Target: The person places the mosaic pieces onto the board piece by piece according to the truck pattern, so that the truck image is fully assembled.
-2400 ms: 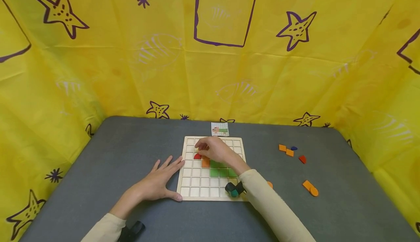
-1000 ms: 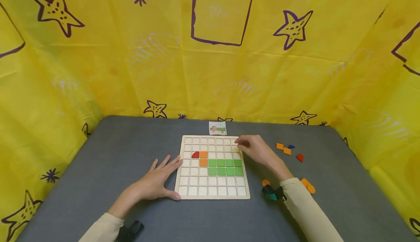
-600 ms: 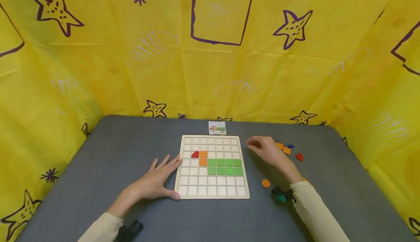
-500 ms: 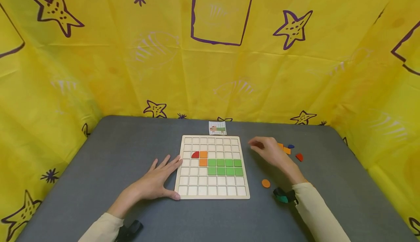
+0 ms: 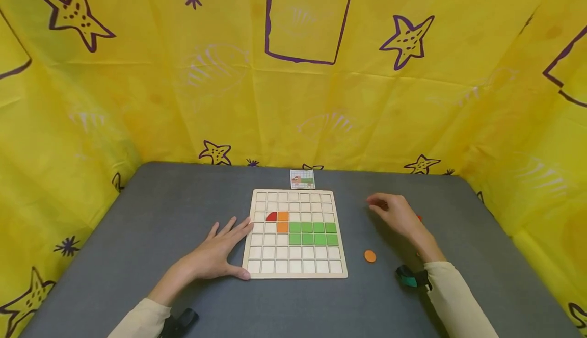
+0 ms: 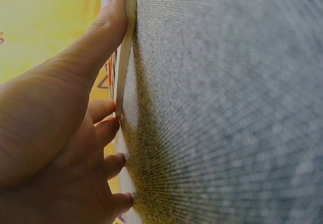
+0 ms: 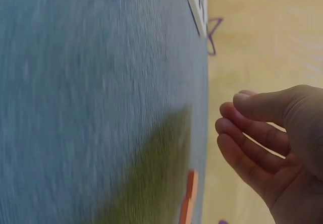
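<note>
My left hand (image 5: pixel 215 251) lies with spread fingers along the left edge of a wooden grid board (image 5: pixel 282 266). In the left wrist view its thumb rests at the board's edge (image 6: pixel 124 57). Green square tiles (image 5: pixel 313 233) fill a block on the board, beside two orange squares (image 5: pixel 283 221) and a red quarter-circle tile (image 5: pixel 272 216). My right hand (image 5: pixel 399 218) hovers over the table to the board's right. Its fingers are loosely bent toward the thumb, and the right wrist view shows nothing between them. Two orange tiles (image 7: pixel 189 196) lie below that hand.
A small picture card (image 5: pixel 302 179) with a coloured grid pattern lies behind the board. An orange disc (image 5: pixel 370 256) sits right of the board. A red tile (image 5: pixel 419 217) peeks out behind the right hand, which hides other loose pieces. Yellow printed cloth (image 5: pixel 220 98) surrounds the table.
My right hand has left the board and moved right, now covering the loose tiles. An orange square shows above the other orange one on the board. The left hand stays in place.
</note>
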Tool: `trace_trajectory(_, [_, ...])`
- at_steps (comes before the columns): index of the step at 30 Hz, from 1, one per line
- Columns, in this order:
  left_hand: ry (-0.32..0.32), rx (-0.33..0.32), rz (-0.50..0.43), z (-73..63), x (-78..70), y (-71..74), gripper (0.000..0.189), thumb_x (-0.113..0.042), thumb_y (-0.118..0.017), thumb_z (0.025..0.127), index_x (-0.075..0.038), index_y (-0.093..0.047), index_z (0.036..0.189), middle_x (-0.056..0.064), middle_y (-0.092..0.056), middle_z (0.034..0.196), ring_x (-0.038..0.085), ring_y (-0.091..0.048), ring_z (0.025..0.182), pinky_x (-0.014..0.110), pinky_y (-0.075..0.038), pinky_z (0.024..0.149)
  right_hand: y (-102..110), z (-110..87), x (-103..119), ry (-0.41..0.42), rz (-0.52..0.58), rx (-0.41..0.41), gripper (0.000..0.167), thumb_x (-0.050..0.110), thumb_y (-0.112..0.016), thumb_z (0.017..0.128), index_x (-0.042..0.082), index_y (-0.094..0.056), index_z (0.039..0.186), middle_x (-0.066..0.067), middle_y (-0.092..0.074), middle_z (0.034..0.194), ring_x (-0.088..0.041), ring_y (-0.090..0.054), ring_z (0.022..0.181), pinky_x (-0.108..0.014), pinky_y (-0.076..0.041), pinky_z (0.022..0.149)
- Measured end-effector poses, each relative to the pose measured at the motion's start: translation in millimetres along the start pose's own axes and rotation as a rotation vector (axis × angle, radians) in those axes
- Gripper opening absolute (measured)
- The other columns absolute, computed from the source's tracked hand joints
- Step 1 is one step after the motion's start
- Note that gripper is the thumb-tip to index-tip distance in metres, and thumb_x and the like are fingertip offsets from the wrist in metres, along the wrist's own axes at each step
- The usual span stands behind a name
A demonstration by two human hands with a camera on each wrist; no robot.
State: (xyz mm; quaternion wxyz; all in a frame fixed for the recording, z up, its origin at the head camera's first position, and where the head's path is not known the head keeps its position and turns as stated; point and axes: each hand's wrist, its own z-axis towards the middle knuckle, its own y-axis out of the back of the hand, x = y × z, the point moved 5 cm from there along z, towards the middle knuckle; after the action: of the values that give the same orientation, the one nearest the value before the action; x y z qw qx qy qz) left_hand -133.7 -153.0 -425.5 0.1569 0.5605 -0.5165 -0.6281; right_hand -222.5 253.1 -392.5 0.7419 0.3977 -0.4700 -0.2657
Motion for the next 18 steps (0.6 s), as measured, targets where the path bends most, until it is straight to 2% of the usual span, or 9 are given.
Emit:
trace_trajectory(12, [0.006,-0.005,-0.001,-1.1,-0.3,1.2,0.114,-0.059,-0.082,0.066,-0.011,-0.029,0.155,0.008,-0.020,0.162,0.042,-0.007,0.148,0.066,0.003,0.112,27,-15.1,-31,-0.107,0.015,0.012,0.020,0.002,-0.065,0.092,-0.002,-0.069,0.111,-0.016,-0.071,0.103,-0.029,-0.068,0.089,-0.045,-0.056,0.078])
trace_trajectory(18, [0.012,0.001,0.001,-1.1,0.6,0.3,0.114,-0.060,-0.081,0.066,-0.012,-0.028,0.155,0.008,-0.020,0.162,0.041,-0.006,0.148,0.066,0.003,0.112,42,-23.5,-49,-0.171,-0.020,0.048,0.024,0.003,-0.062,0.094,-0.005,-0.065,0.117,-0.020,-0.069,0.106,-0.037,-0.066,0.094,-0.050,-0.055,0.078])
